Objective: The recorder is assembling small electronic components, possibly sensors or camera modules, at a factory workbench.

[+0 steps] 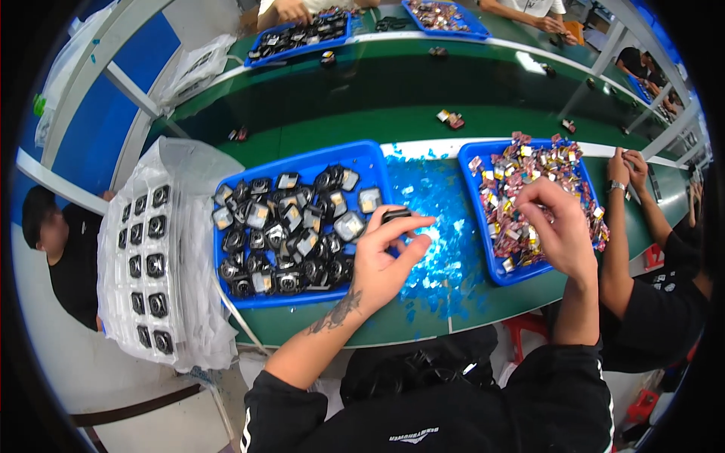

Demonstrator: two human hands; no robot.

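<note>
Green bench (393, 121) | left hand (381, 260) raised, grip clamped on black part (396, 216) | right hand (555, 226) grip pinched together in foil-piece tray (483, 226)

Black part (396, 216) pinched in left hand (381, 260): matt plastic. Near-left tray (302, 161) & right tray (474, 198): smooth glossy blue plastic. Left tray parts (281, 234): black plastic w/ shiny clear film. Right tray bits (529, 181): glossy foil-like. Blue scraps (434, 226) btwn trays: shiny film. Bench (362, 121): smooth green. Far-left bag (155, 264): clear crinkly plastic.
</note>
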